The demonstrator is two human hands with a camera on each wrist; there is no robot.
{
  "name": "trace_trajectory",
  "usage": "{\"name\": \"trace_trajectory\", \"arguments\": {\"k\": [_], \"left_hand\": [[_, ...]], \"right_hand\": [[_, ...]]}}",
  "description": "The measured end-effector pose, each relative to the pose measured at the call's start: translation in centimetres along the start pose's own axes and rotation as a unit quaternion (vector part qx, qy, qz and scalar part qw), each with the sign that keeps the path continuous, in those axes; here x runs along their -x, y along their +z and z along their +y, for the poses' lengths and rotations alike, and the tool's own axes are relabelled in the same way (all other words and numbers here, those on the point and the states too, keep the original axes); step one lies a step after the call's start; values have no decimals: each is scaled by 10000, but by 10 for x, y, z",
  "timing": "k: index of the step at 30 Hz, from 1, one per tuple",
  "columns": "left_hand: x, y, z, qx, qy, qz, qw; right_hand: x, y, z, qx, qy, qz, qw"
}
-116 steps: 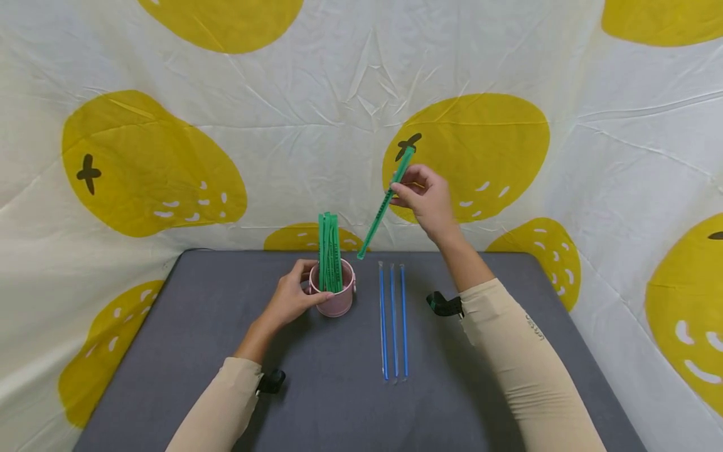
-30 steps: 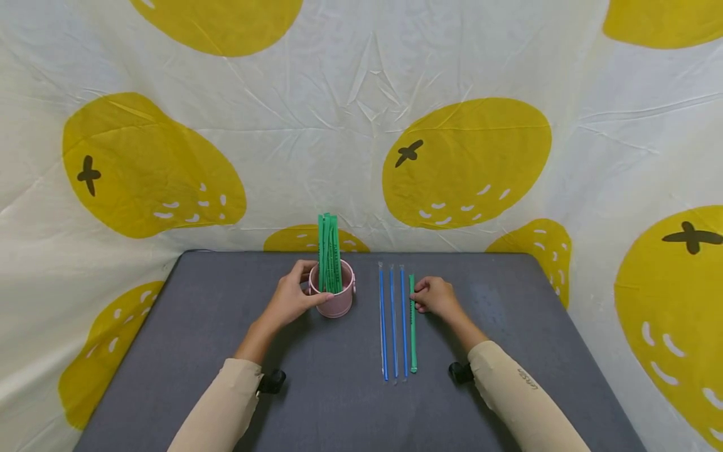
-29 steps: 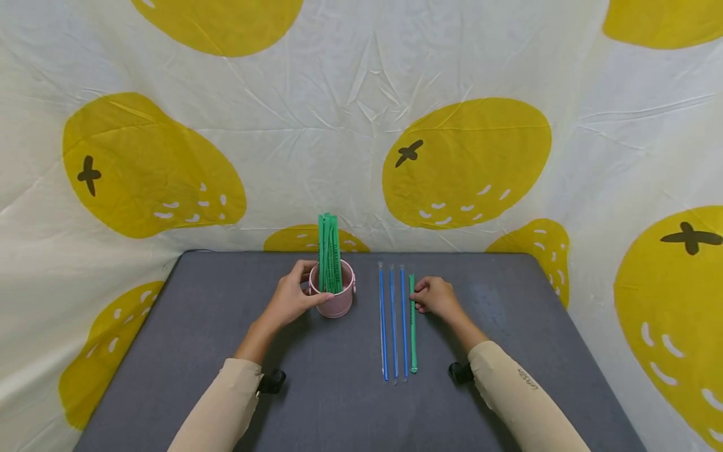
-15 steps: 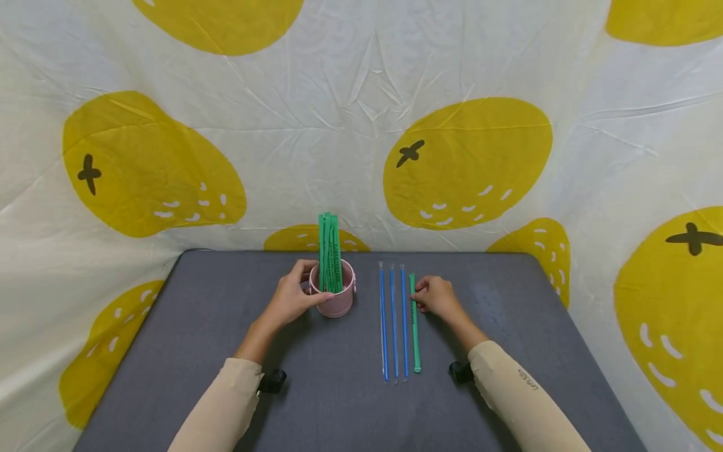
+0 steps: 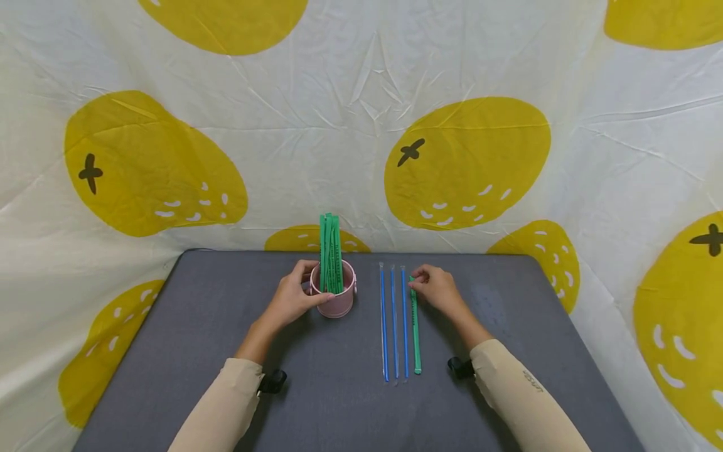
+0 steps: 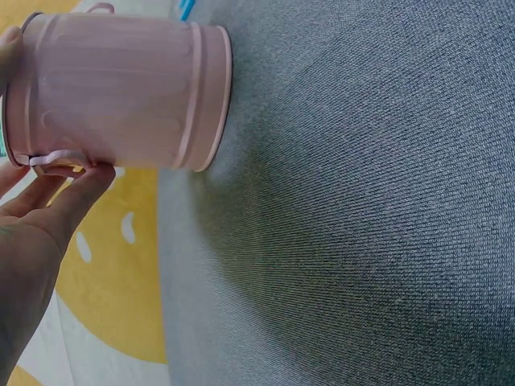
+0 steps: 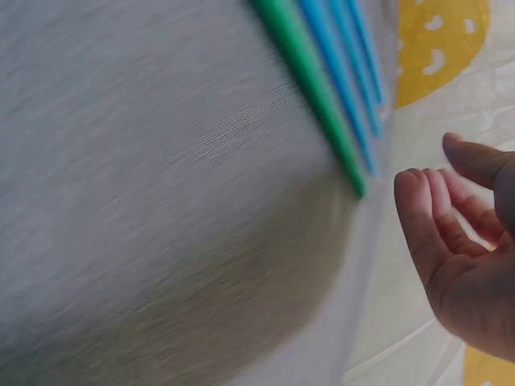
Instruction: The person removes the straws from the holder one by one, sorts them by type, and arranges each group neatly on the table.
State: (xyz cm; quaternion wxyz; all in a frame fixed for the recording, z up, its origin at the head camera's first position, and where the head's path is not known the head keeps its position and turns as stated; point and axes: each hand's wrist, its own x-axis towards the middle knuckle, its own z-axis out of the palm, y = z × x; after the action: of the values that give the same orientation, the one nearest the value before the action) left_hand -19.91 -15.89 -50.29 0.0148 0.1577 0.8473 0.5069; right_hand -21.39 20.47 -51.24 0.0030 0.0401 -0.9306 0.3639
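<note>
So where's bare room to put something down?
Crowded: the middle, with the pink pail of green straws, three wrapped blue straws and one green straw. Bare gray tabletop lies between the left hand and left edge, between the right hand and right edge, and in front of the laid-out straws.

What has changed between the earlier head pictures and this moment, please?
The right hand lowered its green straw onto the table, right of the blue straws, and let go. The left hand still holds the pink bucket; green bundle and blue straws stayed put.
</note>
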Motion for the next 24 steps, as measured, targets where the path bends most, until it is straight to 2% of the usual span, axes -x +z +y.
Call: {"name": "trace_trajectory", "arguments": {"k": [4, 7, 13, 19, 24], "left_hand": [[0, -1, 1, 26, 18, -6, 10000], [-1, -1, 2, 8, 48, -1, 10000], [-1, 1, 2, -6, 71, 8, 10000], [0, 1, 0, -4, 38, 3, 10000], [2, 1, 0, -33, 63, 50, 10000]], "right_hand": [[-8, -1, -18, -315, -516, 53, 9982], [-15, 2, -33, -656, -735, 27, 9951], [-32, 14, -62, -1347, -882, -64, 9869], [-45, 28, -88, -1722, -1068, -315, 9787], [-55, 38, -107, -2105, -1247, -556, 9680]]}}
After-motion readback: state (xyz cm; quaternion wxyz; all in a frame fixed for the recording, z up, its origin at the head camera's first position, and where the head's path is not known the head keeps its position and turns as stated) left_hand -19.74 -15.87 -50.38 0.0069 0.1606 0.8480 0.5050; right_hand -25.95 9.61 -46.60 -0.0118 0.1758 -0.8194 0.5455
